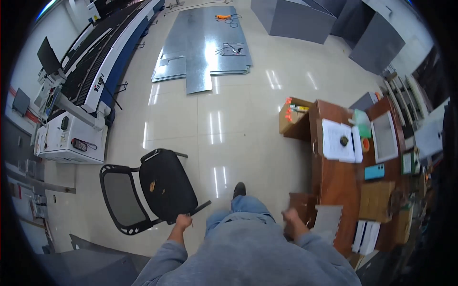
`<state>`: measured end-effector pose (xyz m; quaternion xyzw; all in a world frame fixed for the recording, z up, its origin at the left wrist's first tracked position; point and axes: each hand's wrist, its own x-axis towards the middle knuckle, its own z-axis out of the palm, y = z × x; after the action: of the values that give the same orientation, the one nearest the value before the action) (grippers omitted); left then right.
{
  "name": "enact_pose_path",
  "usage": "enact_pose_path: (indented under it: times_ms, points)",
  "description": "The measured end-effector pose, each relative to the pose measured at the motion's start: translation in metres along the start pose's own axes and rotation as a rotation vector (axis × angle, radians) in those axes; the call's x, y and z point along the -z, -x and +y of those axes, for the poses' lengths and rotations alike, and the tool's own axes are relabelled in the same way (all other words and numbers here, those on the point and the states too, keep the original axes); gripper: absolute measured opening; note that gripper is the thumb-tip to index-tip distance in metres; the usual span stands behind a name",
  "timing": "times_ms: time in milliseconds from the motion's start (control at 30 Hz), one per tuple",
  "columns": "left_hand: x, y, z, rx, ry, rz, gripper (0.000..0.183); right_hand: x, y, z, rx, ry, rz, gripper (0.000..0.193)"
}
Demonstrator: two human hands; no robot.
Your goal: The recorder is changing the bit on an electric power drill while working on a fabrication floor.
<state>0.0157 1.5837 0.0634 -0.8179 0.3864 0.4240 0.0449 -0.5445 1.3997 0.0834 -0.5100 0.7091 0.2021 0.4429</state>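
Note:
My left hand (183, 221) hangs low beside the black office chair (169, 183), close to its seat edge and a dark leg. The fingers are curled closed, and a small thin bit shows at them; I cannot make out what it is. I cannot tell whether the hand touches the chair. Orange-brown scraps (152, 186) lie on the seat. My right hand (293, 218) is at the left side of the brown wooden desk (329, 186), before a brown panel (301, 206). It is blurred, and its fingers cannot be read.
On the desk are papers (338, 140), a blue phone (374, 171) and a cardboard box (375, 201). An open carton (290, 125) stands at its far end. Ahead, metal sheets (186, 38) lie stacked on the floor. A long machine (98, 81) runs along the left.

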Motion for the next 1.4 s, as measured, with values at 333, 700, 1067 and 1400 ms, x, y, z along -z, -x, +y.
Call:
enact_pose_path:
  times_ms: [333,700,1067,1400]
  points:
    - [0.071,-0.155,0.042,-0.128,0.042,-0.515,0.024,0.310,-0.137,-0.490,0.530,-0.636,0.276,0.037]
    - [0.473,-0.485,0.226,0.116,0.001,0.190,0.021,0.320,-0.272,-0.496,0.058,-0.287,-0.003,0.037]
    - [0.732,-0.718,0.496,-0.093,0.304,0.403,0.026,0.487,-0.485,-0.668,0.018,-0.318,-0.104,0.024]
    - [0.807,-0.819,0.509,0.335,0.567,0.172,0.019,0.853,-0.664,-1.205,0.522,-0.682,0.214,0.037]
